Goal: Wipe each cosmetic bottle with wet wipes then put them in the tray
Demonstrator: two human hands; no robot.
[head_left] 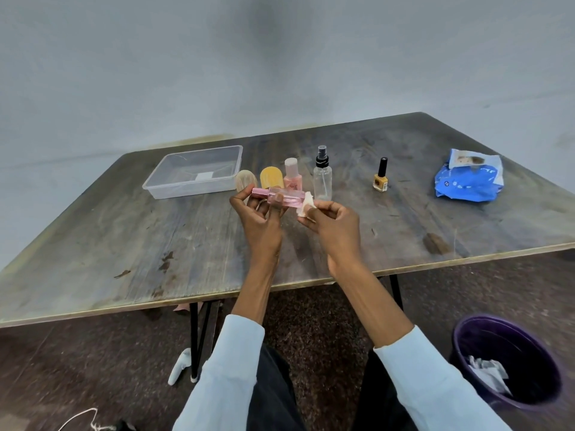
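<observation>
1. Tabletop [404, 231]: grey, worn wood.
2. Tray [161, 185]: clear, far left.
3. Wipes pack [469, 181]: blue, far right.
4. Left hand [259, 217]: clamped on pink bottle [281, 195], held sideways above tabletop, right of tray.
5. Right hand [331, 222]: pinching wipe [306, 206] against bottle's right end.

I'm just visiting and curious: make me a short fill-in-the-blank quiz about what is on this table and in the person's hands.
1. The left hand holds a ____ bottle lying sideways.
2. The right hand pinches a white ____ against that bottle's end.
3. The clear tray holds ____ bottles so far.
4. The nail polish has a ____ cap.

Missing words: pink; wipe; no; black
</observation>
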